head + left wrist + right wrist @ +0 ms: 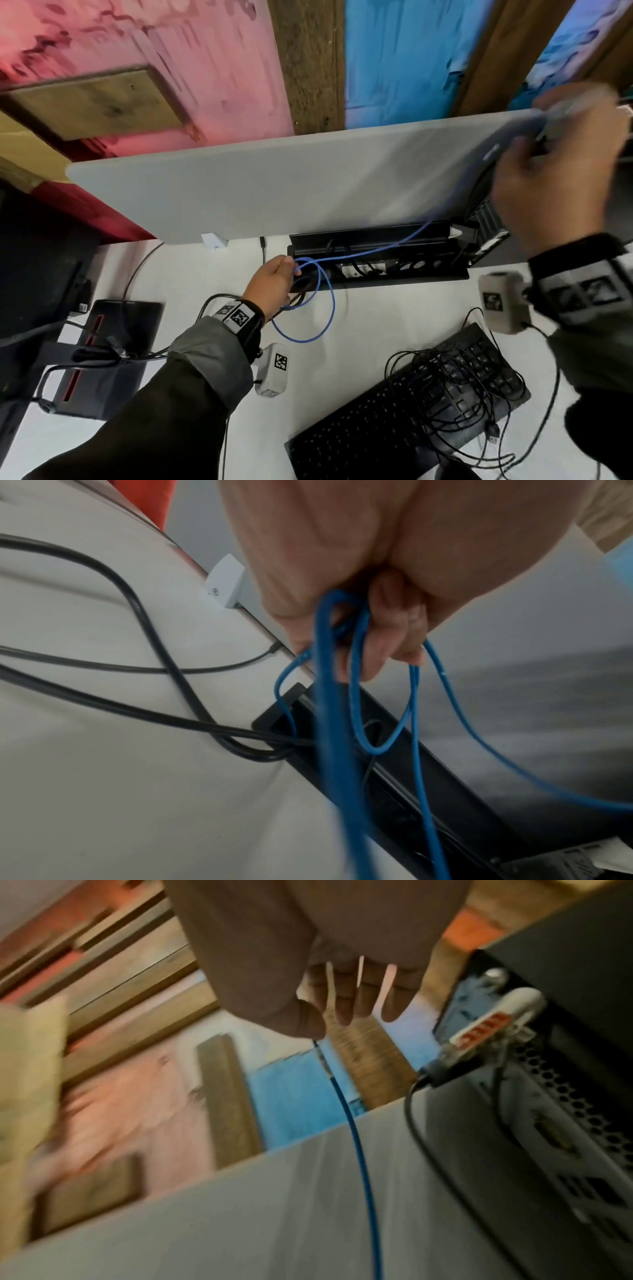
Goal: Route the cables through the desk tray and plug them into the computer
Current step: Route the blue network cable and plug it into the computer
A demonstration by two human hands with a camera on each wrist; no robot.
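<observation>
A blue cable (333, 305) loops on the white desk and runs through the open black desk tray (411, 275) up to the right. My left hand (291, 270) grips several of its loops at the tray's left end; in the left wrist view the fingers (369, 647) curl round the blue cable (329, 696) above the tray (445, 791). My right hand (548, 137), raised and blurred at the divider's top right corner, pinches the cable's end. In the right wrist view thumb and forefinger (315, 1031) pinch the blue cable (355, 1137) beside the computer's rear panel (555, 1123).
A grey divider panel (274, 185) stands behind the tray, with the computer tower (486, 222) behind its right end. A black keyboard (376, 428) with a tangled black cord lies front right. Black cables (143, 631) enter the tray's left opening. A dark device (113, 342) sits at left.
</observation>
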